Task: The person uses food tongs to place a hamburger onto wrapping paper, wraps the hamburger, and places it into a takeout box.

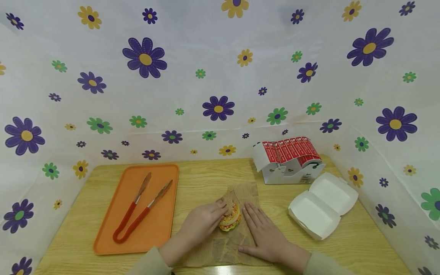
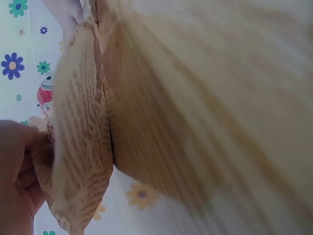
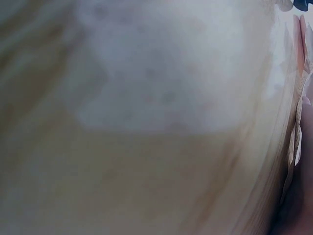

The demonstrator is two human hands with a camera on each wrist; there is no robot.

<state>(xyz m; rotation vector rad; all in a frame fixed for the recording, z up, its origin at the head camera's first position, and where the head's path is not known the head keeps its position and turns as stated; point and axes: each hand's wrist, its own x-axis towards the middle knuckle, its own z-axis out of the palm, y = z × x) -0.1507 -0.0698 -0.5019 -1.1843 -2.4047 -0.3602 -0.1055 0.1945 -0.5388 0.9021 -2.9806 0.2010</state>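
A seeded bagel-like sandwich (image 1: 233,219) with a lettuce edge lies on brown printed wrapping paper (image 1: 249,194) at the table's front middle. My left hand (image 1: 203,219) holds the paper's left side up against the sandwich, partly covering it. In the left wrist view, the fingers of this hand (image 2: 17,169) curl at the raised paper (image 2: 80,132). My right hand (image 1: 266,233) lies with straight fingers on the paper, just right of the sandwich. Only a sliver of it (image 3: 304,161) shows in the right wrist view, where the tabletop is blurred.
On the left, an orange tray (image 1: 161,225) carries red-handled tongs (image 1: 137,220). An opened white takeaway box (image 1: 319,212) stands at the right. Behind it is a white carton (image 1: 283,176) of red-and-white packets (image 1: 288,149). A flower-patterned sheet (image 1: 192,88) surrounds the wooden table (image 1: 203,177).
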